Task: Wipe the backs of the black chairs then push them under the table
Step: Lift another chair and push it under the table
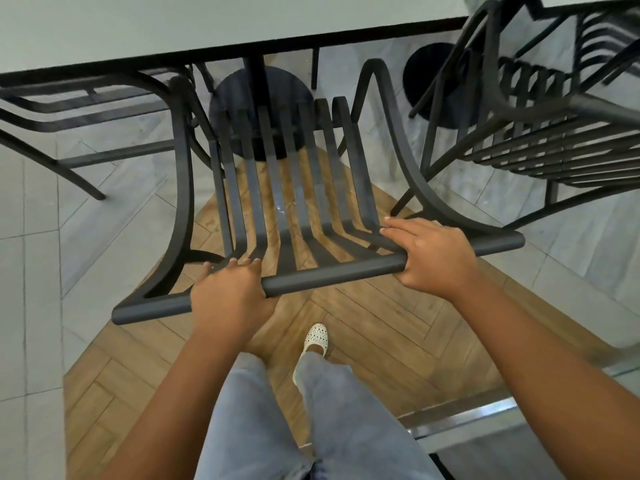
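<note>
Black chair (277, 188) gripped by its top rail (332, 271) with both hands at the edge of a grey table (173, 26).

Left hand (230, 294) and right hand (433, 256) each curl their fingers over the rail, well apart. Its slatted seat points toward the table's round base (263, 95), front edge just under the tabletop. More black chairs stand at either side on grey tile and herringbone wood flooring (381, 327).

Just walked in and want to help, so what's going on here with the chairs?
A person is holding the top rail of a black chair with both hands, left hand and right hand curled around it. The chair faces the table, its seat only partly under the edge. No cloth is in either hand. Other black chairs stand on both sides.
</note>
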Motion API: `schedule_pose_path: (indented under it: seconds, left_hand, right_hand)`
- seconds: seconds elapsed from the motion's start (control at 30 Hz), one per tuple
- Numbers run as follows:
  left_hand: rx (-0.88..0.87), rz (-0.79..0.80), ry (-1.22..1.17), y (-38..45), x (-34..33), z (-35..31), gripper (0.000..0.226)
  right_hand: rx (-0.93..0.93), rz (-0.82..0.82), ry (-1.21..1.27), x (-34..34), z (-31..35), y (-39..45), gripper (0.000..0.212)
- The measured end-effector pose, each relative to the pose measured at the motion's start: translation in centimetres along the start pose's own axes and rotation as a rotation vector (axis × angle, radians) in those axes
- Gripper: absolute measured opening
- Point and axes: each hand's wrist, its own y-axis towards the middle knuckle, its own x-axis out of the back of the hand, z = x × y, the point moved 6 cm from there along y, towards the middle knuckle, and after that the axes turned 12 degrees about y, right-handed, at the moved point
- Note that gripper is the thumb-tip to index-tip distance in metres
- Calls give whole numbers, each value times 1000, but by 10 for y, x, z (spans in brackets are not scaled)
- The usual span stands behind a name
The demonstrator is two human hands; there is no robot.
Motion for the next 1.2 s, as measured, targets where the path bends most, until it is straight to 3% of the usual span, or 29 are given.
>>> schedule_pose_path:
  seconds: [0.13,0.37,0.67,0.73,0.9,1.2]
  left_hand:
    - [-19,-20,-21,6,0,2,44]
    - [19,-97,-46,19,-1,11,32]
    - [2,-146,-64,38,13,8,36]
    - [3,-194,-79,45,15,12,43]
    - [5,-208,-61,67,22,17,91]
    - [2,-238,-80,81,32,13,91]
  right_hand:
    - [-14,-6,-6,0,-2,6,63]
    - [7,-29,-13,2,-2,19,60]
    - [59,-38,-22,9,-15,41,55]
    - [57,-43,-8,10,-18,50,55]
    - [82,-32,2,16,-26,73,51]
    - [155,7,33,26,-29,86,61]
